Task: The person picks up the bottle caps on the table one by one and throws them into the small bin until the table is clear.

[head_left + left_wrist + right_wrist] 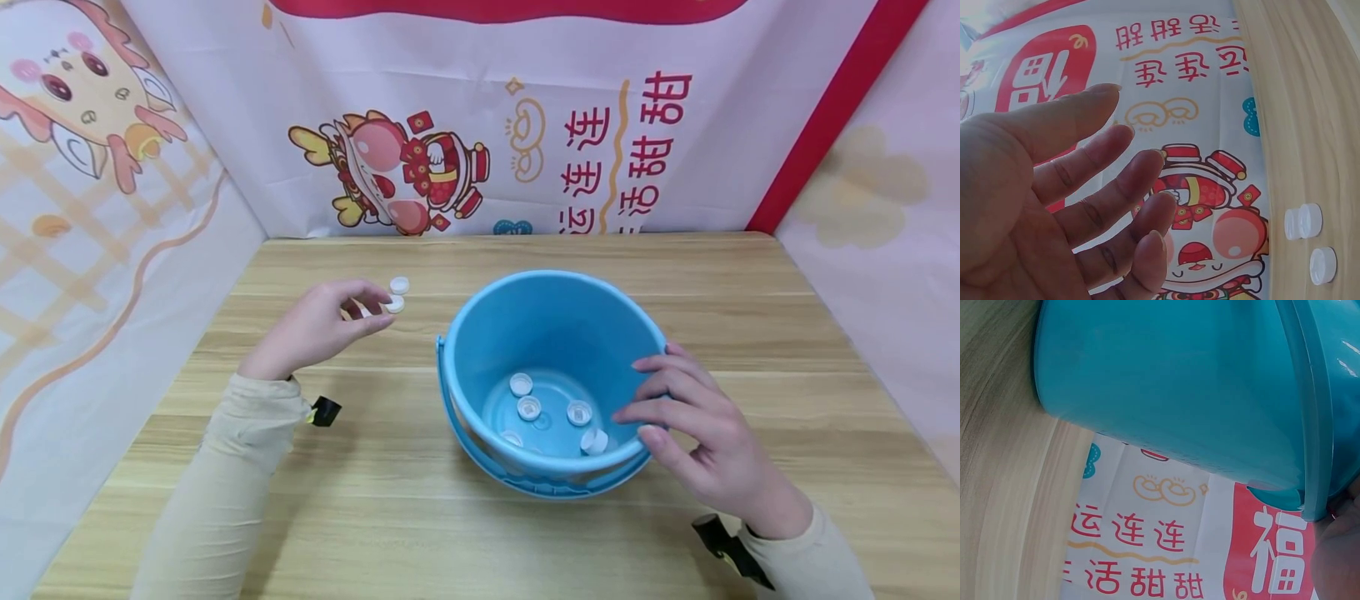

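A light-blue bucket (555,321) stands upright on the table, several white bottle caps (528,407) lying on its bottom. My right hand (708,433) holds the bucket's right rim, its fingers hooked over into the bucket. In the right wrist view, only a dark part of that hand (1340,553) shows beside the rim. To the left of the bucket, my left hand (330,321) reaches over a few loose white caps (400,285). Its fingers are spread and slightly bent, with nothing in the palm in the left wrist view; three caps (1323,265) lie on the table beyond them.
The bucket's blue handle (525,481) hangs down on the near side. Behind the wooden table (360,517) rises a printed cloth (450,83), with more patterned cloth (112,250) along the left side. A black wrist strap piece (325,411) sticks out from the left sleeve.
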Available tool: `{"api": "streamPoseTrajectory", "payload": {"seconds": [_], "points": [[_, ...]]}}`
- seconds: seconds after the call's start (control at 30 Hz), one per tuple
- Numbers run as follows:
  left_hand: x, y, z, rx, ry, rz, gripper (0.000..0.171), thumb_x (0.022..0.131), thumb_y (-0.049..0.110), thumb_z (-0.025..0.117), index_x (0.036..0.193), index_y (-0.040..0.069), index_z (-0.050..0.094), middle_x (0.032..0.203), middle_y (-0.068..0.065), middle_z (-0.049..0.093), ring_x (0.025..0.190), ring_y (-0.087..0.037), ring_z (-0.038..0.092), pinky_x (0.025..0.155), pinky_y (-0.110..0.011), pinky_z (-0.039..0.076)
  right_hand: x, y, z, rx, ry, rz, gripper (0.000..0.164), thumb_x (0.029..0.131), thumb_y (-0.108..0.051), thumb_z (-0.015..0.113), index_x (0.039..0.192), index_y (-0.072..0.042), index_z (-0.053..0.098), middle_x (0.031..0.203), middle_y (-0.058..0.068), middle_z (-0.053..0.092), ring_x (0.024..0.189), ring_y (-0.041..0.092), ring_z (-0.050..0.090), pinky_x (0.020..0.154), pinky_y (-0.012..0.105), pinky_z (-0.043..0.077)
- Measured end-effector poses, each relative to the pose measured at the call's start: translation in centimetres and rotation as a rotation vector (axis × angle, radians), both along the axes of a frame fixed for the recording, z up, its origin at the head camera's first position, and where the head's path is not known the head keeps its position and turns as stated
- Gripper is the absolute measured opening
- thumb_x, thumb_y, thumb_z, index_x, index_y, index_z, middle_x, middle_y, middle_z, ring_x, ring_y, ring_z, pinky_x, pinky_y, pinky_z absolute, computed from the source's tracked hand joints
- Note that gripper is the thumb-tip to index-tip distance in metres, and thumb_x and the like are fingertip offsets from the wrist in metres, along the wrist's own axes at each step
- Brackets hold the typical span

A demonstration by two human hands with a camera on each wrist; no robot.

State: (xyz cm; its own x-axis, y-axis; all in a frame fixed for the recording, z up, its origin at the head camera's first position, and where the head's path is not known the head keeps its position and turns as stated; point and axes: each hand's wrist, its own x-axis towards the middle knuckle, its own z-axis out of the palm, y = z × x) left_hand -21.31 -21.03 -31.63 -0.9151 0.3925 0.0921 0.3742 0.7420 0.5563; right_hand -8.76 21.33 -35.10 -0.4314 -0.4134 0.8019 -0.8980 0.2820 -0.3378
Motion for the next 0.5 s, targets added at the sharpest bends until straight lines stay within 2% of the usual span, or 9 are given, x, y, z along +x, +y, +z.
{"api": "streamPoseTrajectory", "payload": {"seconds": [0.2, 0.5], "points": [[-0.39, -0.26, -0.41, -0.010, -0.008, 0.015, 0.029, 0.092, 0.038, 0.071, 0.111, 0.016, 0.071, 0.098, -0.001, 0.067, 0.087, -0.021, 0.059, 0.074, -0.038, 0.049, 0.05, 0.08, -0.13, 0.003, -0.014, -0.008, 0.035, 0.104, -0.032, 0.053, 0.092, -0.007, 0.074, 0.090, 0.007, 0.062, 0.116, 0.030, 0.051, 0.117, 0.045, 0.022], [-0.77, -0.54, -0.88, -0.015, -0.039, 0.023, 0.025, 0.094, 0.032, 0.070, 0.112, 0.015, 0.070, 0.098, -0.003, 0.067, 0.087, -0.023, 0.058, 0.074, -0.039, 0.049, 0.05, 0.08, -0.13, 0.000, -0.014, -0.007, 0.035, 0.104, -0.032, 0.053, 0.092, -0.006, 0.074, 0.090, 0.008, 0.062, 0.116, 0.030, 0.051, 0.117, 0.045, 0.022]]}}
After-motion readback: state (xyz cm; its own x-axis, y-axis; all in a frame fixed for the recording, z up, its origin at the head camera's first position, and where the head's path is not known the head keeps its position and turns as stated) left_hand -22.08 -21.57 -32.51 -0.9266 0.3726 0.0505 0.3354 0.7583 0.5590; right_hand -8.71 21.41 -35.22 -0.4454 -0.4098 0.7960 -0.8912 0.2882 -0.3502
